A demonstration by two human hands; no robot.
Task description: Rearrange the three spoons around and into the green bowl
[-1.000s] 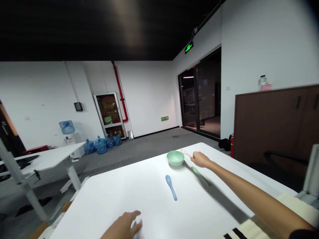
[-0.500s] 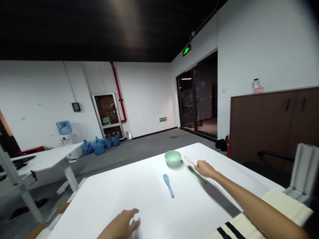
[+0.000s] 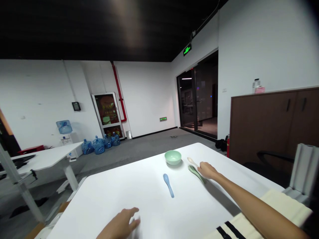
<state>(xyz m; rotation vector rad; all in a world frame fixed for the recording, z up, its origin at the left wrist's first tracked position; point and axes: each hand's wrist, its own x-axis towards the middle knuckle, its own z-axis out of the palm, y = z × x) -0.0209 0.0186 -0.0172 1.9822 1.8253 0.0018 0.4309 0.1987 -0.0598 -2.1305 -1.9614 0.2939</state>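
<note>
My right hand (image 3: 208, 170) is closed on the handle of a cream-white spoon (image 3: 191, 161), whose bowl points toward the back left. Just below that hand, a green spoon (image 3: 195, 172) lies on the white table (image 3: 104, 194); whether the fingers touch it I cannot tell. To the left of these spoons stands a light green bowl (image 3: 173, 157). In front of the bowl rests a blue spoon (image 3: 168, 185), handle toward me. Low in the view, my left hand (image 3: 122, 223) hovers by the table's near side with thumb and fingers apart, holding nothing.
A cream cloth with black stripes (image 3: 269, 212) lies under my right forearm. At the right edge rises a grey metal post (image 3: 304, 169), near a black chair (image 3: 270, 159) and a brown cabinet (image 3: 261, 129). Blue water bottles (image 3: 99, 145) stand on the floor at the back left.
My right hand has shifted slightly to the right, drawing the cream-white spoon with it. The green spoon looks paler and slightly turned. My left hand stays put.
</note>
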